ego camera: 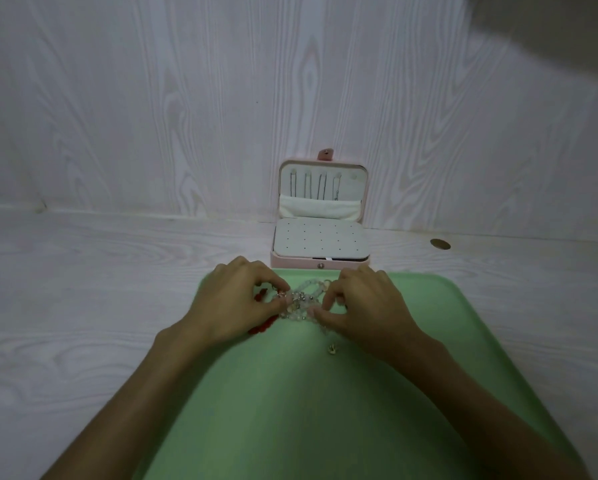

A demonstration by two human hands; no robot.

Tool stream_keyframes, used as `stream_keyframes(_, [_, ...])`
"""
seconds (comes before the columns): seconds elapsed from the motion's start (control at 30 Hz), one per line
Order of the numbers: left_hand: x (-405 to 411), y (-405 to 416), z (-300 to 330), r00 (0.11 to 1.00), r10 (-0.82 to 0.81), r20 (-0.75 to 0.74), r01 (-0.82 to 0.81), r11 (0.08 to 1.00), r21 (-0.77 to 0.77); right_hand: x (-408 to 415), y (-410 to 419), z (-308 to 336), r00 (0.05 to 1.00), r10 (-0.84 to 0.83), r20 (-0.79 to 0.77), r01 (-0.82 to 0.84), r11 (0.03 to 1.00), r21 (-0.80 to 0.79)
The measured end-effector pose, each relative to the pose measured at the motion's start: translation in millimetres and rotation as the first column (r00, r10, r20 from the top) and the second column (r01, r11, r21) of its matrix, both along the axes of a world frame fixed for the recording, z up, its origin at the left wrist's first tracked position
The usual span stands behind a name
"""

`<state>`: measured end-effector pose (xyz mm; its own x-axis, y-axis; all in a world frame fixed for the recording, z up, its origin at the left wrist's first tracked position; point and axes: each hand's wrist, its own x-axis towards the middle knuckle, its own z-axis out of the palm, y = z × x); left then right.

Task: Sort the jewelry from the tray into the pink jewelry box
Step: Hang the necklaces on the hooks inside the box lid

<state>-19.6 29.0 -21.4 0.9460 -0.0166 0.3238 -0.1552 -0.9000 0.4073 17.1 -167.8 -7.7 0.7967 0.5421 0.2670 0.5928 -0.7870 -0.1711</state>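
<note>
A green tray point(325, 410) lies in front of me on the white wood-grain table. At its far end sits a tangle of clear and pale pink bead jewelry point(302, 299). My left hand point(235, 303) pinches the tangle's left side with thumb and fingers. My right hand point(363, 306) pinches its right side. Red bead pieces point(261, 327) peek out under my left hand. A small gold piece point(332, 348) lies loose on the tray. Behind the tray, the pink jewelry box point(321, 216) stands open, with thin chains hanging in its lid and a white perforated earring panel over its base.
The box's lid leans against the white wood-grain back wall point(186, 98). A round brown hole point(440, 243) is in the tabletop right of the box. Bare table stretches to the left of the tray.
</note>
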Motion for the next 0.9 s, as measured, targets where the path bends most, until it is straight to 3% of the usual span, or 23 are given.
stream_keyframes(0.17, [0,-5,-3,1.000,0.002,0.009,-0.002,1.000,-0.020,0,-2,2,1.000,-0.007,-0.013,0.007,0.999,0.045])
stream_keyframes(0.33, [-2,-7,-1,0.998,-0.031,0.054,0.034,0.998,-0.056,9,-13,8,0.953,0.096,-0.287,0.018,0.929,0.370])
stream_keyframes(0.43, [-1,-7,2,0.997,-0.022,0.070,0.036,0.979,-0.200,10,-14,11,0.930,0.164,-0.329,0.009,0.885,0.466])
stream_keyframes(0.53, [1,-5,6,0.996,-0.017,0.082,0.050,0.903,-0.427,8,-13,17,0.910,0.221,-0.350,0.023,0.817,0.576])
stream_keyframes(0.67, [-1,-14,13,0.990,-0.104,0.092,0.137,0.835,-0.533,3,-12,25,0.841,0.346,-0.416,0.070,0.693,0.717])
stream_keyframes(0.9, [-4,-17,18,0.983,-0.150,0.104,0.183,0.771,-0.610,9,-27,30,0.832,0.311,-0.459,0.093,0.738,0.669])
